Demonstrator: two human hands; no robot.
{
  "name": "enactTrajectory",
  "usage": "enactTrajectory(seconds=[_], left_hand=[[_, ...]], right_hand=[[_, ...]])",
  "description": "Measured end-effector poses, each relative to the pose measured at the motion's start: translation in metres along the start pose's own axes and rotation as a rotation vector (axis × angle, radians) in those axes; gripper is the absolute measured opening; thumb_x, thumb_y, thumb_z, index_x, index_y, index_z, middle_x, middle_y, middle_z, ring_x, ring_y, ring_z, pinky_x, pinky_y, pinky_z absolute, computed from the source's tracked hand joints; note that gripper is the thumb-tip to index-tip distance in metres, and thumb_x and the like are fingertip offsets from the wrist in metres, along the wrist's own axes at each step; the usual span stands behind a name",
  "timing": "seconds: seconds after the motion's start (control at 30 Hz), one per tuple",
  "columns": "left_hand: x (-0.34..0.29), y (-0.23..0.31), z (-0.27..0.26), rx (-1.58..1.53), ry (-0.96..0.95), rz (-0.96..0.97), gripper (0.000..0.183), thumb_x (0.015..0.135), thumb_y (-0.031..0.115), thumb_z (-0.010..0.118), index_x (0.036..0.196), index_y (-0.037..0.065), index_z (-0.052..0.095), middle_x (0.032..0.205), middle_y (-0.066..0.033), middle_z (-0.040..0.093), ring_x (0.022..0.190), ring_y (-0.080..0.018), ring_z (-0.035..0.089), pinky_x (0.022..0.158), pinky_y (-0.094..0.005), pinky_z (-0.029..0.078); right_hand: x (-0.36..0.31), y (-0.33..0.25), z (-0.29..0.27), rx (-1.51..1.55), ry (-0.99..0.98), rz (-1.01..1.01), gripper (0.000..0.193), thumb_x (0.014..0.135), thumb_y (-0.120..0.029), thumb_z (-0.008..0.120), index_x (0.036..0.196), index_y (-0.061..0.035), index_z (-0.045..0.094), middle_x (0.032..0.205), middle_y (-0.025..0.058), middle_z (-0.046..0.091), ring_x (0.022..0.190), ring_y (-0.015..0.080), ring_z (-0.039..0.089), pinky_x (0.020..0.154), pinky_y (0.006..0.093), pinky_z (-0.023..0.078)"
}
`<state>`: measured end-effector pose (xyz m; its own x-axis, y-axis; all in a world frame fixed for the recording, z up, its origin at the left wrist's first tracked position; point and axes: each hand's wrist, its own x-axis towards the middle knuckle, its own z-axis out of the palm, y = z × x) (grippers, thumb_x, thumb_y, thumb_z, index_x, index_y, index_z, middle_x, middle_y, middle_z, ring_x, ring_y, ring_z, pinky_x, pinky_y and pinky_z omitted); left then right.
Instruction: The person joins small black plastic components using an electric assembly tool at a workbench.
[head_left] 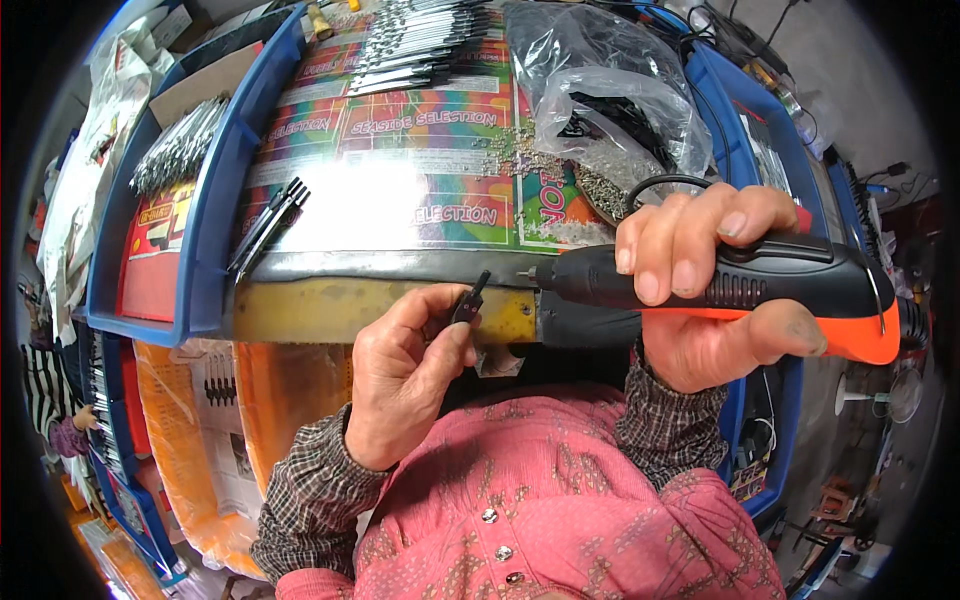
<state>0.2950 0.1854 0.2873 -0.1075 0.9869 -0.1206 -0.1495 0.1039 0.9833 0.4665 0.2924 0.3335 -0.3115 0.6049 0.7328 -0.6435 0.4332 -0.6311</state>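
Note:
My left hand [395, 375] pinches a small black plastic part [469, 302] between thumb and fingers, its narrow end pointing up and away, just in front of the table's edge. In my right hand [690, 265] is a black-and-orange electric screwdriver [590, 276], lying almost level with its bit toward the left. The bit's tip is a short way right of the black part and does not touch it. On the table to the left lie a few slim silver pieces with black ends [270, 228]. Small metal screws [602, 188] are heaped beyond the screwdriver, some scattered leftward.
A clear plastic bag [560, 60] with black parts stands behind the screws. Rows of slim silver-and-black pieces [415, 45] lie at the far side. Blue bins [205, 215] flank the table, the left one holding similar pieces [180, 145]. Another person's hand [86, 418] shows far left.

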Motion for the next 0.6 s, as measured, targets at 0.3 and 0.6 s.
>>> enactTrajectory(seconds=[0.3,0.6], left_hand=[[-0.032,-0.022,-0.004,-0.288,0.097,-0.088,0.018,0.086,0.003,0.051,0.103,-0.004,0.051,0.087,-0.0051,0.056,0.064,-0.0052,0.05,0.052,-0.0159,0.04],[-0.033,-0.027,0.003,-0.58,0.088,-0.322,0.013,0.086,0.001,0.048,0.098,-0.005,0.052,0.079,-0.0063,0.055,0.061,-0.0063,0.05,0.047,-0.0174,0.039]], right_hand=[[-0.005,0.006,0.016,0.013,-0.148,0.039,0.065,0.07,-0.061,0.059,0.099,-0.0071,0.039,0.071,0.0017,0.049,0.058,0.0135,0.051,0.061,0.0307,0.044],[-0.006,0.005,0.025,0.073,-0.287,0.154,0.066,0.063,-0.054,0.071,0.098,-0.0058,0.043,0.073,0.0045,0.052,0.061,0.0173,0.054,0.062,0.0336,0.044]])
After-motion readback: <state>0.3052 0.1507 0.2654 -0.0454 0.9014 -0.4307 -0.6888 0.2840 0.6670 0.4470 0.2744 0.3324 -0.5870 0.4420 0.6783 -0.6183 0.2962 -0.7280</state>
